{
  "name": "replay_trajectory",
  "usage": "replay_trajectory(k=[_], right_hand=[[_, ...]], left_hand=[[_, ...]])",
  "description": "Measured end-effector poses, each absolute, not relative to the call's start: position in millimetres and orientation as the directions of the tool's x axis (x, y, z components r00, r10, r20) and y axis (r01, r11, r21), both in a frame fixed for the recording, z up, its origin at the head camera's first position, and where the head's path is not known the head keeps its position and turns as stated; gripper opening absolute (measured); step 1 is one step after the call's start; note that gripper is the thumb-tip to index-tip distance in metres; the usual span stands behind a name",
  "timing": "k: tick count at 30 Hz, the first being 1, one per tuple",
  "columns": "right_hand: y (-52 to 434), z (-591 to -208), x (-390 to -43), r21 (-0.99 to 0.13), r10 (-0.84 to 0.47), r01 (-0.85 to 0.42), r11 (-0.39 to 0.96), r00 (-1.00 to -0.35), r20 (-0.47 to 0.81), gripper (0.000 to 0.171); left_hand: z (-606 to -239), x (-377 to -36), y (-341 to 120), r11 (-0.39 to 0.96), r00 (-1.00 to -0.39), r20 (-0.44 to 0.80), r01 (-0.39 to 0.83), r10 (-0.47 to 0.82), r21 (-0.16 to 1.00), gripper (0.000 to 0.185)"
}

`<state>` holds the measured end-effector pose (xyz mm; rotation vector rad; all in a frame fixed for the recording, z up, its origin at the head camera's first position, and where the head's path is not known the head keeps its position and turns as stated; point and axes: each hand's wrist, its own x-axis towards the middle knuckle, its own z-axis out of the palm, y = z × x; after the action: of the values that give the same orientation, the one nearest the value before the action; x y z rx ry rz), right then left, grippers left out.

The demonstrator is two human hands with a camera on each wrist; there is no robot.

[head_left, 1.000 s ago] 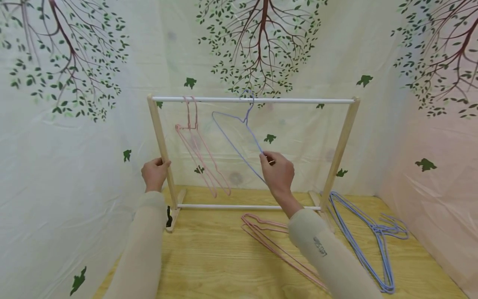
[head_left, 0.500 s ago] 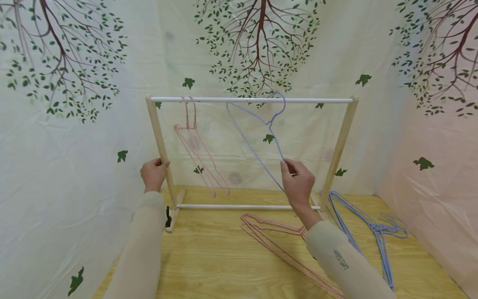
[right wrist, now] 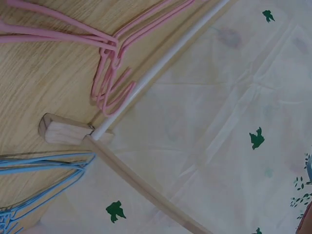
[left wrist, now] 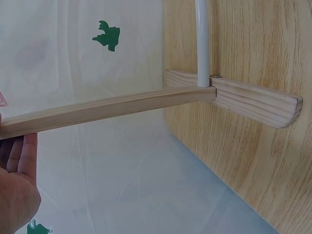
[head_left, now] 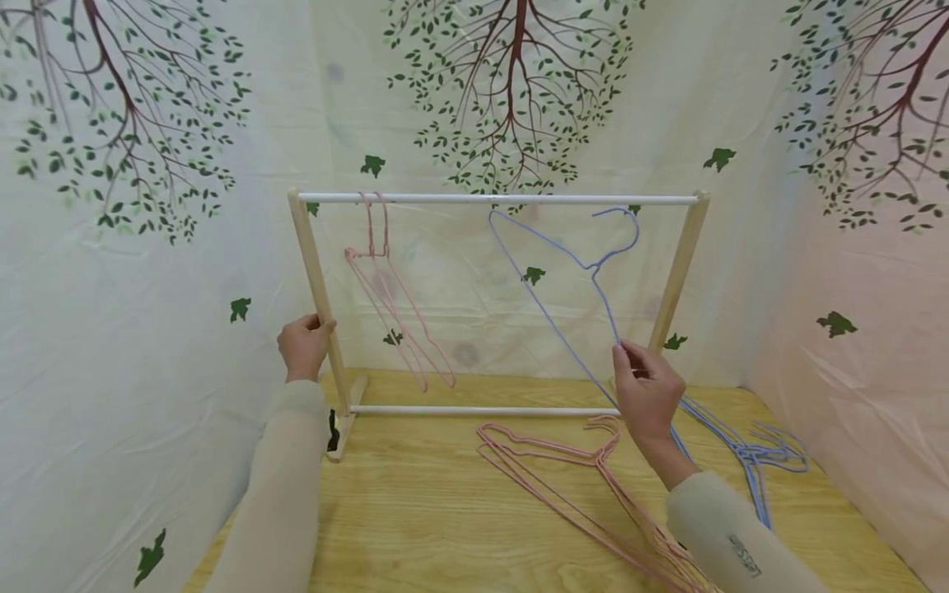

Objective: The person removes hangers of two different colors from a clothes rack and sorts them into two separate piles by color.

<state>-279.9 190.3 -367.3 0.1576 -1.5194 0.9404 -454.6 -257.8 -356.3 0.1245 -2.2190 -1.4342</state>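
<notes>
The left hand (head_left: 304, 346) is wrapped around the left wooden post (head_left: 317, 288) of the little clothes rack (head_left: 497, 198), fingers curled on it about halfway up, which looks like it's there just to keep the rack from tipping or sliding on the desk (head_left: 415, 511). In the left wrist view you only get the palm edge and fingertips (left wrist: 19, 156) lying straight under the post, so that camera doesn't show how tight the grip is.

The right hand (head_left: 647, 387) pinches a blue wire hanger (head_left: 563, 255) between thumb and fingertips, low on the right shoulder wire. The hanger sticks up and left from the pinch, with its hook up near the right end of the top rail but below it, not hooked on as far as I can tell. Holding it low like that leaves the hook free to swing.

Two pink hangers (head_left: 385, 288) hang near the rail's left end. More pink hangers (head_left: 563, 478) lie on the desk in front of the rack, and a blue pile (head_left: 749, 453) sits toward the desk's right edge by the rack's right foot (right wrist: 61, 130).
</notes>
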Motion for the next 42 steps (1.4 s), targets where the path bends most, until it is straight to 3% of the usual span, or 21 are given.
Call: replay_trajectory(k=[10,21,32,42], right_hand=[[202.9,-362.0,-235.5,-0.428,0.437,-0.645,0.633,-0.159,0.885,0.007],[232.5,-373.3,-208.1,-0.502,0.532,-0.624,0.598,-0.159,0.831,0.013],[275.3,-381.0,-202.3,-0.480,0.647,-0.679,0.555,-0.010,0.763,0.015],[301.8,-377.5,-202.9,-0.470,0.725,-0.716,0.517,0.074,0.685,0.015]], left_hand=[[-356.7,-455.3,-258.7,0.444,-0.877,0.350,0.183,-0.330,0.877,0.032],[-355.4,-453.8,-257.1,0.447,-0.877,0.356,0.189,-0.324,0.874,0.033],[-356.5,-457.8,-258.6,0.442,-0.876,0.356,0.192,-0.325,0.876,0.032],[-357.3,-460.9,-259.0,0.448,-0.876,0.357,0.191,-0.325,0.874,0.032]])
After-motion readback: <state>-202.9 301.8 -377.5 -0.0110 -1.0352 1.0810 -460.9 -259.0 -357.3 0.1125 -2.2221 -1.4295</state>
